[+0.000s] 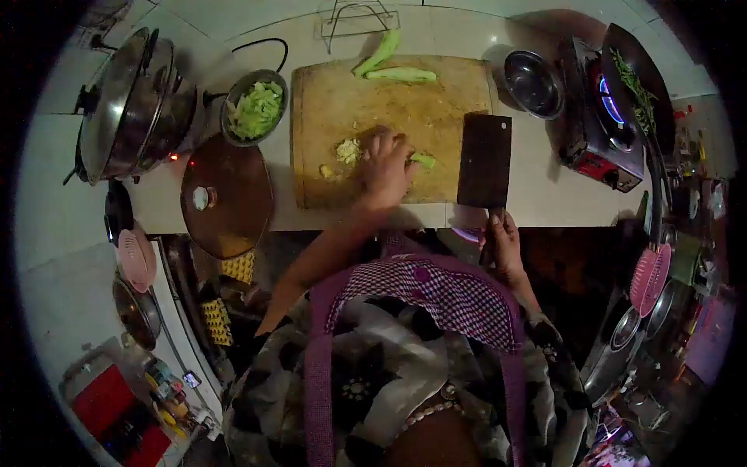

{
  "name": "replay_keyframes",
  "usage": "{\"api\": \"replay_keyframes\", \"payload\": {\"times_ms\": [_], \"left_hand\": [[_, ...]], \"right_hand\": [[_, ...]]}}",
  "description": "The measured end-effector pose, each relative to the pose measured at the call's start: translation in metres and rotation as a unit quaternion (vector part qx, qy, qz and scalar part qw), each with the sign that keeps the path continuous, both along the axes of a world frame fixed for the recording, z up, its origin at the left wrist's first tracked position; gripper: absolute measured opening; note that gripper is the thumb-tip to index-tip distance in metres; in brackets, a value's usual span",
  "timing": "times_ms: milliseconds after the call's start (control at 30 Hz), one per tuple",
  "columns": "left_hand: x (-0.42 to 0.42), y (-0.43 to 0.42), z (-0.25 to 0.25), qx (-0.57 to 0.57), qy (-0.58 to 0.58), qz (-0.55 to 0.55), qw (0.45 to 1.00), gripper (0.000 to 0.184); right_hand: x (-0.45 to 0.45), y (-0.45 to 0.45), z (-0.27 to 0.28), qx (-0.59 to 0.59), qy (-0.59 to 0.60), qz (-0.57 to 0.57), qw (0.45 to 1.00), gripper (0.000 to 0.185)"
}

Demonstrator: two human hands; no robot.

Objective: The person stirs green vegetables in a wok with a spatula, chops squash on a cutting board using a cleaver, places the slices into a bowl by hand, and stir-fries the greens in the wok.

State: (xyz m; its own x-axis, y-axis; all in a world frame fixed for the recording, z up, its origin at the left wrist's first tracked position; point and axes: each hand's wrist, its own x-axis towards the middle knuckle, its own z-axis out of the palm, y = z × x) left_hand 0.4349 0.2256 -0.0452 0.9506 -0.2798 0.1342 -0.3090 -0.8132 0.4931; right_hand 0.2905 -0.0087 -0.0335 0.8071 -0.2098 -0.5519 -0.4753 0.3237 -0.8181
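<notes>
The person's left hand (pixel 387 165) is down over the middle of the board (pixel 389 117), fingers bent, with a short green piece (pixel 424 159) showing just beside it on the thumb side. I can't tell whether that grip is closed on the piece or only rests against it. The right hand (pixel 506 245) is beyond the near edge of the worktop (pixel 436 214), its grip clamped round the handle of a cleaver (pixel 484 159). The blade points away from the body, broad face up, over the board's right edge; I can't make out whether it lies on the wood or is held above it.

Left of the left hand sits a small heap of pale chopped bits (pixel 348 150), with a yellowish lump (pixel 327 170) near it. Two long green strips (pixel 401 75) lie at the far side of the board, one running past its edge towards a wire rack (pixel 358 27).

To the left stands a bowl (pixel 253 142) of cut greens (pixel 261 107), and nearer the person a dark lid (pixel 233 175) with a knob. Over on the right are a metal bowl (pixel 534 84) and a stove (pixel 595 159), its blue flame (pixel 611 101) burning beside a tilted-looking wok (pixel 657 74) with thin green stalks (pixel 636 89) inside.
</notes>
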Motion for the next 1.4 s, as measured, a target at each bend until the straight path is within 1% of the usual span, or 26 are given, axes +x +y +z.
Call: {"api": "replay_keyframes", "payload": {"times_ms": [67, 167, 300, 367, 433, 467, 500, 533, 567, 600, 633, 667, 700, 733, 767, 800, 867, 900, 933, 1000, 1067, 1100, 1167, 1267, 1367, 1400], "left_hand": [[0.003, 0.000, -0.007, -0.040, 0.044, -0.007, 0.998, 0.043], [-0.006, 0.005, -0.025, -0.116, 0.046, -0.019, 0.992, 0.041], [-0.014, -0.012, -0.039, -0.214, 0.033, 0.008, 0.976, 0.037], [-0.009, -0.002, -0.035, -0.250, 0.023, 0.029, 0.968, 0.035], [-0.002, 0.019, -0.011, -0.265, -0.003, 0.068, 0.962, 0.033], [0.004, 0.050, -0.002, -0.209, -0.085, 0.070, 0.972, 0.032], [0.012, 0.058, 0.008, -0.240, -0.043, 0.103, 0.964, 0.031], [0.023, 0.073, 0.007, -0.294, -0.062, 0.135, 0.944, 0.029], [0.032, 0.099, 0.031, -0.219, -0.071, 0.140, 0.963, 0.027], [0.051, 0.123, 0.005, -0.217, -0.117, 0.177, 0.953, 0.027], [0.062, 0.148, 0.015, -0.268, -0.096, 0.188, 0.940, 0.027], [0.070, 0.171, 0.031, -0.234, -0.046, 0.246, 0.939, 0.027], [0.090, 0.218, 0.015, -0.197, -0.090, 0.248, 0.944, 0.027], [0.113, 0.251, -0.018, -0.229, -0.065, 0.249, 0.939, 0.026], [0.124, 0.278, -0.035, -0.180, -0.035, 0.270, 0.945, 0.026], [0.134, 0.290, -0.041, -0.131, -0.007, 0.289, 0.948, 0.026], [0.119, 0.258, 0.011, -0.037, -0.121, 0.262, 0.957, 0.028], [0.114, 0.241, 0.029, 0.010, -0.176, 0.250, 0.952, 0.028], [0.121, 0.225, 0.025, -0.060, -0.120, 0.201, 0.970, 0.030], [0.134, 0.196, -0.008, -0.149, -0.082, 0.071, 0.983, 0.028], [0.133, 0.155, 0.015, -0.081, -0.092, -0.038, 0.992, 0.030], [0.145, 0.131, -0.010, -0.087, -0.044, -0.027, 0.995, 0.034], [0.149, 0.093, 0.003, -0.143, -0.037, -0.050, 0.988, 0.028], [0.168, 0.053, -0.030, -0.013, -0.135, -0.042, 0.990, 0.034], [0.161, 0.046, -0.012, 0.027, -0.024, -0.028, 0.999, 0.038], [0.159, 0.042, -0.014, 0.075, -0.085, -0.008, 0.993, 0.039]], "right_hand": [[-0.002, -0.016, -0.018, 0.034, -0.039, 0.066, 0.996, 0.024], [-0.008, 0.007, -0.007, 0.041, 0.042, 0.129, 0.990, 0.025], [-0.027, 0.010, -0.071, 0.146, 0.026, 0.075, 0.986, 0.024], [0.014, 0.050, -0.020, 0.047, 0.146, 0.076, 0.985, 0.021], [0.025, 0.047, 0.000, 0.110, 0.035, 0.216, 0.969, 0.021], [0.036, 0.079, 0.006, 0.087, -0.003, 0.195, 0.977, 0.022], [0.054, 0.090, 0.021, 0.043, -0.025, 0.239, 0.970, 0.022], [0.072, 0.107, 0.043, -0.004, -0.049, 0.281, 0.958, 0.023], [0.089, 0.128, 0.055, 0.000, -0.055, 0.308, 0.950, 0.024], [0.105, 0.151, 0.065, 0.004, -0.061, 0.334, 0.941, 0.024], [0.121, 0.176, 0.077, -0.004, -0.060, 0.363, 0.930, 0.026], [0.134, 0.197, 0.086, -0.012, -0.057, 0.390, 0.919, 0.027], [0.138, 0.232, 0.100, -0.005, -0.050, 0.394, 0.918, 0.028], [0.145, 0.244, 0.104, 0.001, -0.043, 0.396, 0.917, 0.029], [0.149, 0.244, 0.106, 0.007, -0.037, 0.397, 0.917, 0.030], [0.147, 0.240, 0.106, 0.018, -0.054, 0.384, 0.922, 0.032], [0.135, 0.229, 0.095, 0.043, -0.087, 0.359, 0.928, 0.036], [0.128, 0.215, 0.080, -0.094, -0.127, 0.348, 0.924, 0.037], [0.120, 0.194, 0.066, -0.227, -0.153, 0.332, 0.903, 0.039], [0.099, 0.167, 0.061, -0.284, -0.161, 0.265, 0.907, 0.042], [0.086, 0.150, 0.073, -0.130, -0.124, 0.151, 0.972, 0.044], [0.076, 0.137, 0.076, -0.172, -0.124, 0.134, 0.968, 0.043], [0.062, 0.127, 0.090, -0.149, -0.118, 0.069, 0.979, 0.043], [0.039, 0.096, 0.069, -0.164, -0.107, 0.020, 0.980, 0.042], [0.027, 0.086, 0.058, -0.200, -0.123, -0.006, 0.972, 0.040], [0.024, 0.083, 0.064, -0.174, -0.092, -0.008, 0.980, 0.039]]}}
